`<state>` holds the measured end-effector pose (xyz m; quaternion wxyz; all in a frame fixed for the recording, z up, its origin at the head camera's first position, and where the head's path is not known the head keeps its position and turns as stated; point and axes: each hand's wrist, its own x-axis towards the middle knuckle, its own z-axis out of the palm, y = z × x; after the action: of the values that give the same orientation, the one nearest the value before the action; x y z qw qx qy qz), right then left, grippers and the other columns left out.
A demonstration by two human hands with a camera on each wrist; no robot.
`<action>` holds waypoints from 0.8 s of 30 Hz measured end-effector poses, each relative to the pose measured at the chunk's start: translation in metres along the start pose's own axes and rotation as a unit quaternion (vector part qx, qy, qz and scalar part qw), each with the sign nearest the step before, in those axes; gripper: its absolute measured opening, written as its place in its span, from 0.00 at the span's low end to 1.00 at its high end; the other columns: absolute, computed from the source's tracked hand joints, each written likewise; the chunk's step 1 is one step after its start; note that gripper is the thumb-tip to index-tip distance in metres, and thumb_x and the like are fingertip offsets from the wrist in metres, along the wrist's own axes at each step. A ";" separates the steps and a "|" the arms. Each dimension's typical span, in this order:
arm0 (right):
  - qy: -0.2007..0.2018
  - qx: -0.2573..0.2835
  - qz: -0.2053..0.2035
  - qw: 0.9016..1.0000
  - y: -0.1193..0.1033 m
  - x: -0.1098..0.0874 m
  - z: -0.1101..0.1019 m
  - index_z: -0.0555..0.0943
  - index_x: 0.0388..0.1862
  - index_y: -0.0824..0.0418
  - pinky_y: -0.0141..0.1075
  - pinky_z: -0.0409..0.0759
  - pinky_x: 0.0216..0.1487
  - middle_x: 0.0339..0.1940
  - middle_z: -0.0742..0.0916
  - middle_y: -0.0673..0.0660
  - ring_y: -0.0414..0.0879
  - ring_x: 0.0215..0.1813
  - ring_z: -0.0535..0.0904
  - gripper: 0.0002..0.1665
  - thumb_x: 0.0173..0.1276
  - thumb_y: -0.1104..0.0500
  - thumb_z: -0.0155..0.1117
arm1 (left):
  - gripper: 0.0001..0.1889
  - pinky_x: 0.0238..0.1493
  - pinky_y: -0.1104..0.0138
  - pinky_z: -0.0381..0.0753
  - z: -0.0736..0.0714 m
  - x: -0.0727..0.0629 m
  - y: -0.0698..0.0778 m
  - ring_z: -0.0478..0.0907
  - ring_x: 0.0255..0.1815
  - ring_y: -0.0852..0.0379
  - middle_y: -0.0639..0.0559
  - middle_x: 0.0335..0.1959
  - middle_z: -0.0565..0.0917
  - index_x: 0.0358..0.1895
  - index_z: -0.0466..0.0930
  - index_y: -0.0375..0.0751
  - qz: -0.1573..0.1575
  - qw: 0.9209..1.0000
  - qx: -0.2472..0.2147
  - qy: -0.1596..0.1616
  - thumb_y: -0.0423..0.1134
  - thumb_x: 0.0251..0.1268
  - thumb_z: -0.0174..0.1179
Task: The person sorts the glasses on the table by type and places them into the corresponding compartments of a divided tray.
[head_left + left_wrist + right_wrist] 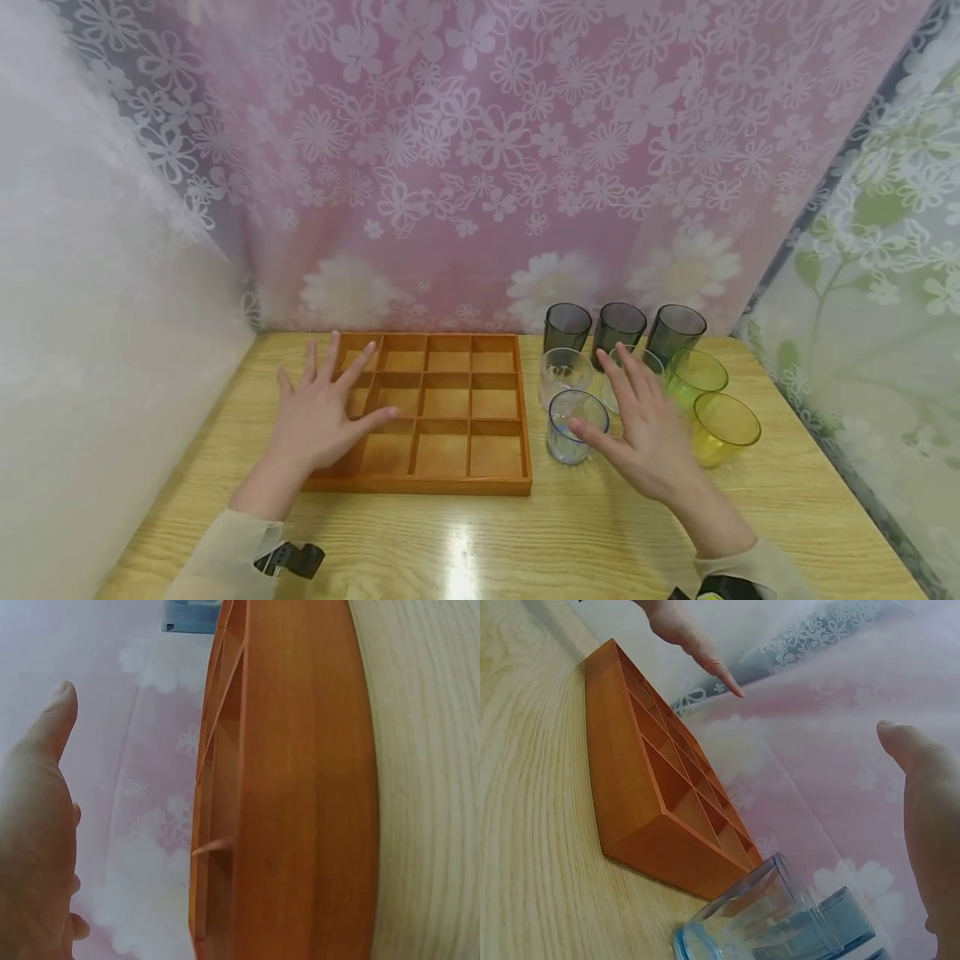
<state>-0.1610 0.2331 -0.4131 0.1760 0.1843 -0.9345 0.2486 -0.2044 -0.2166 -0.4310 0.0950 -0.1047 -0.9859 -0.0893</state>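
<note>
The wooden tray point(420, 484) lies under the left hand point(318, 417), which hides part of its left side. That hand has its fingers spread wide and holds nothing. The right hand point(648, 429) hangs above the cups, thumb well apart from its fingers, also holding nothing. The blue-rimmed cup point(567, 442) is near its thumb. 1 clear cup point(562, 383) stands left of its fingers; they partly hide the 2nd clear cup point(609, 396). 3 dark cups point(620, 321) stand past them. The green cup point(697, 375) and yellow cup point(726, 433) are to its right. The right wrist view cuts off most of its fingers.
</note>
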 end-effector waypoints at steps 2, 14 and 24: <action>0.002 0.021 0.005 1.000 -0.001 -0.001 0.002 0.51 0.89 0.45 0.78 0.55 0.68 0.88 0.54 0.59 0.72 0.82 0.54 0.56 0.72 0.38 0.70 | 0.55 0.67 0.20 0.30 0.002 -0.002 -0.004 0.30 0.84 0.29 0.47 0.88 0.31 0.87 0.37 0.73 -0.004 1.000 -0.010 -0.001 0.87 0.60 0.48; 0.016 0.108 0.044 0.993 -0.004 -0.008 0.008 0.52 0.89 0.45 0.76 0.56 0.70 0.87 0.60 0.57 0.67 0.83 0.54 0.59 0.68 0.43 0.75 | 0.53 0.66 0.18 0.40 0.015 -0.017 -0.028 0.39 0.83 0.24 0.41 0.88 0.37 0.87 0.35 0.70 -0.036 0.997 -0.059 -0.017 0.81 0.67 0.51; 0.019 0.174 0.090 0.980 -0.006 -0.011 0.017 0.54 0.88 0.53 0.67 0.66 0.71 0.84 0.65 0.63 0.68 0.77 0.65 0.61 0.66 0.46 0.80 | 0.50 0.69 0.23 0.51 0.027 -0.031 -0.045 0.48 0.81 0.22 0.32 0.86 0.45 0.88 0.39 0.62 -0.065 0.991 -0.112 -0.013 0.75 0.74 0.51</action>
<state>-0.1525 0.2217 -0.4295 0.1363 0.1229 -0.8860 0.4258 -0.1894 -0.2606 -0.4701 0.0636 -0.0512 -0.9756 -0.2039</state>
